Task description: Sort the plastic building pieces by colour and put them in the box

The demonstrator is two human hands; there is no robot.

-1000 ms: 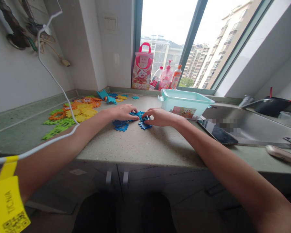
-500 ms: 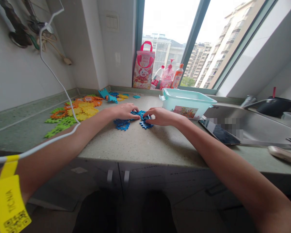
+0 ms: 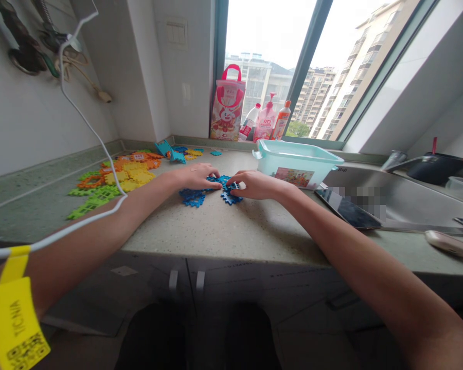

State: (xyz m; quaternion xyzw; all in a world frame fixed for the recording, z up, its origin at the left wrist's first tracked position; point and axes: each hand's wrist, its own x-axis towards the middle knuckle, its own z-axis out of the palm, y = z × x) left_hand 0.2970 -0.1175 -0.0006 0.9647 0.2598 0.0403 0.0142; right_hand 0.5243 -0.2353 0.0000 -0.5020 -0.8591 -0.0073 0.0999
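A small heap of blue toothed plastic tiles (image 3: 195,197) lies on the speckled countertop (image 3: 231,231) in front of me. My left hand (image 3: 195,177) rests palm down on the heap's left part, fingers pressed flat on the tiles. My right hand (image 3: 254,186) is at the heap's right edge, fingers curled and pinching a blue tile (image 3: 229,195). The two hands nearly meet over the pile.
Green, yellow and orange tiles (image 3: 116,182) are spread at the left, with more teal pieces (image 3: 172,152) by the wall. A pale teal lidded box (image 3: 295,164) stands right of my hands. A phone (image 3: 347,208) and a sink (image 3: 401,200) follow. Bottles and a pink bag (image 3: 227,110) line the sill.
My right hand's fingers have curled tighter on the blue tiles; a small white spot seen by them a second ago is hidden. Both hands otherwise stay in place.
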